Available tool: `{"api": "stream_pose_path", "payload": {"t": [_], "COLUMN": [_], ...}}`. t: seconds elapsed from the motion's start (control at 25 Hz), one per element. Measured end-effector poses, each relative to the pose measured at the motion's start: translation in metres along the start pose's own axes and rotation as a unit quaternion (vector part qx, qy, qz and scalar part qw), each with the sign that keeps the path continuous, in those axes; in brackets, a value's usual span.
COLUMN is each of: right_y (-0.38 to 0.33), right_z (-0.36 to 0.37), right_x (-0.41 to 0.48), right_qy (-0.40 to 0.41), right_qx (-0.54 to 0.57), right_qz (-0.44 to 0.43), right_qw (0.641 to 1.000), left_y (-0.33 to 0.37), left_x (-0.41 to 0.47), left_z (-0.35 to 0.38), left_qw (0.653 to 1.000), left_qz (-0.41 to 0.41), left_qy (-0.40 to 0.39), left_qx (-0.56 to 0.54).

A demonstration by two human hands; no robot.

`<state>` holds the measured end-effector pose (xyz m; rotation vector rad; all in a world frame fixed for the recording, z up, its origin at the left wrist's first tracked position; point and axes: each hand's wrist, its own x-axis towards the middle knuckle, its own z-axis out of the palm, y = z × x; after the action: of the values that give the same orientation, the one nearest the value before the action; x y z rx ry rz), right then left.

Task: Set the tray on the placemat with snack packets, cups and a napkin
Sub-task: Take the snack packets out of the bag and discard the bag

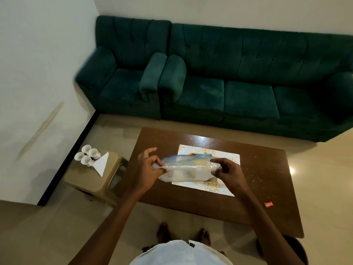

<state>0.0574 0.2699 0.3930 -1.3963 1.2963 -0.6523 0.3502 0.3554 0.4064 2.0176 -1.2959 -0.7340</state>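
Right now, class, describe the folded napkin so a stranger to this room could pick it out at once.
Start at the brown coffee table; to its left, against the wall, stands a low beige stool. On the stool lies the napkin, beside four white cups. It is the only flat, white, triangular piece there; its neighbours are round and upright.

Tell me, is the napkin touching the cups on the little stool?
Cannot tell. In the head view the folded napkin stands right beside the four white cups, with no plain gap or contact showing.
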Motion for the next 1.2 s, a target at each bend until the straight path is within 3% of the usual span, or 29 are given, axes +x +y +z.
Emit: {"api": "stream_pose_path", "payload": {"t": [0.12, 0.2, 0.32, 0.44, 0.56, 0.72, 0.84, 0.92, 1.2], "right_y": [-0.002, -0.007, -0.026, -0.037, -0.042, -0.039, -0.034, -0.032, -0.034], "right_z": [-0.008, -0.008, 0.018, 0.049, 0.049, 0.039, 0.034, 0.032, 0.034], "right_x": [-0.001, -0.002, -0.005, 0.000, 0.013, 0.016, 0.011, 0.009, 0.005], "right_qy": [-0.013, -0.017, -0.082, -0.177, -0.180, -0.151, -0.139, -0.142, -0.145], "right_qx": [-0.152, -0.289, -0.302, -0.322, -0.376, -0.337, -0.283, -0.261, -0.167], "right_qz": [0.008, -0.039, -0.117, -0.123, -0.151, -0.145, -0.118, -0.104, -0.088], "right_qw": [0.988, 0.956, 0.943, 0.922, 0.896, 0.918, 0.942, 0.949, 0.971], "left_y": [-0.003, -0.003, 0.007, 0.025, 0.038, 0.032, 0.021, 0.013, 0.009], "left_x": [0.000, 0.000, 0.000, 0.005, 0.011, 0.013, 0.006, 0.006, 0.034], "left_z": [-0.004, -0.004, -0.002, -0.004, -0.014, -0.020, -0.014, -0.010, -0.023], "left_qw": [0.993, 0.990, 0.991, 0.983, 0.972, 0.951, 0.954, 0.961, 0.974], "left_qz": [0.008, 0.008, 0.023, 0.037, 0.052, 0.034, 0.015, 0.027, -0.004], "left_qy": [-0.077, -0.092, -0.097, -0.158, -0.200, -0.250, -0.282, -0.261, -0.137], "left_qx": [-0.089, -0.108, -0.084, -0.089, -0.114, -0.179, -0.097, -0.082, -0.179]}}
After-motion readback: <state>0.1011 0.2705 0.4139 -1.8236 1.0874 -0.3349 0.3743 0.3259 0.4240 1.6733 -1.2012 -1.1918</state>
